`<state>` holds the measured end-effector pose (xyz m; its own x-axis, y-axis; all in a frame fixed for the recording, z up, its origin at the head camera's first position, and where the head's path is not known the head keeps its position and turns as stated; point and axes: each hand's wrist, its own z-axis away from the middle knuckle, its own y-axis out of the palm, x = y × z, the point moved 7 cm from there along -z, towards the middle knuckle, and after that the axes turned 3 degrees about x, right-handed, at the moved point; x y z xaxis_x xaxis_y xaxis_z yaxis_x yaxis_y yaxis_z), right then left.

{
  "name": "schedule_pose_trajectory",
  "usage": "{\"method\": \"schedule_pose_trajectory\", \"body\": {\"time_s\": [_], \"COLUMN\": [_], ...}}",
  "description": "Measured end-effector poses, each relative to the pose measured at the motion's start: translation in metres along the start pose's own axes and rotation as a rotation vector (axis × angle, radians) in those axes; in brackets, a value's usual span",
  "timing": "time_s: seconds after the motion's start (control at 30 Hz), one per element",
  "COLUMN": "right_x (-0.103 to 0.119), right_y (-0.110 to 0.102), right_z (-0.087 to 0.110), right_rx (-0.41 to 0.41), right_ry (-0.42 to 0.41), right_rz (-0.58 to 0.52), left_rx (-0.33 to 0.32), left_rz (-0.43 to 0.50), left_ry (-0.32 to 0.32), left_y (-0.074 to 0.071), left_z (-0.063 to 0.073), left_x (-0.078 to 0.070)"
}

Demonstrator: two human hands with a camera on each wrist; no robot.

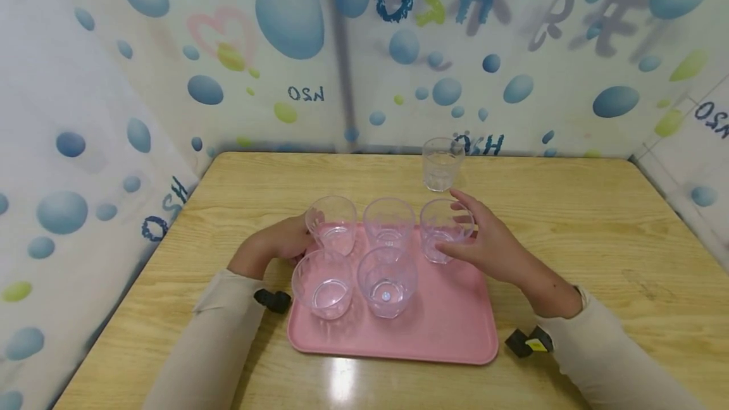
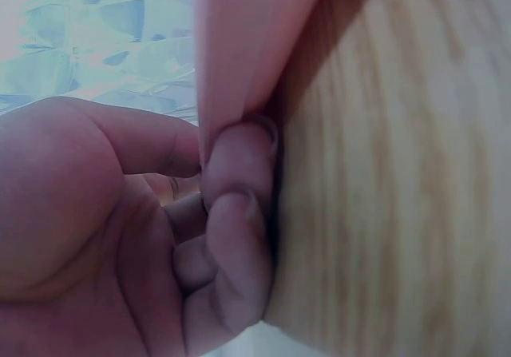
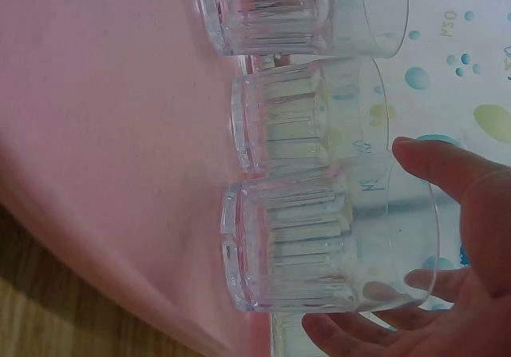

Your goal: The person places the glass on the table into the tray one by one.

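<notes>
In the head view a pink tray [image 1: 450, 328] carries several clear cups in two rows. My left hand [image 1: 292, 239] grips its left edge; in the left wrist view the thumb [image 2: 152, 137] is on top and curled fingers [image 2: 239, 161] are beneath the rim. My right hand [image 1: 490, 242] is spread loosely around the clear cup [image 3: 311, 245] at the tray's back right, thumb on the near side and fingers on the far side. That cup stands upright on the tray. Left of it are a back-middle cup [image 1: 390, 220] and a back-left cup [image 1: 331, 223].
Two more cups, a front-left cup [image 1: 323, 283] and a front-middle cup [image 1: 387, 280], stand on the tray. Behind the tray, another clear cup [image 1: 442, 163] stands on the wooden table [image 1: 569, 207]. A patterned wall [image 1: 364, 49] rises along the table's back edge.
</notes>
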<state>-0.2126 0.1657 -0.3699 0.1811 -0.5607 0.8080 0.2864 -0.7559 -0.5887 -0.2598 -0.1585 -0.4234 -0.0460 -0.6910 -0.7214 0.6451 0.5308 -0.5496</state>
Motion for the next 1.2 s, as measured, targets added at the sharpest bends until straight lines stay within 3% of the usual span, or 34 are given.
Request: {"method": "schedule_pose_trajectory", "body": {"time_s": [1.2], "right_x": [-0.0031], "right_y": [-0.0018], "right_z": [-0.0021], "right_rx": [0.022], "right_ry": [0.016], "right_rz": [0.011], "left_rx": [-0.003], "left_rz": [-0.022], "left_ry": [0.016], "left_y": [-0.001], "left_z": [-0.0011], "left_x": [-0.0016]}}
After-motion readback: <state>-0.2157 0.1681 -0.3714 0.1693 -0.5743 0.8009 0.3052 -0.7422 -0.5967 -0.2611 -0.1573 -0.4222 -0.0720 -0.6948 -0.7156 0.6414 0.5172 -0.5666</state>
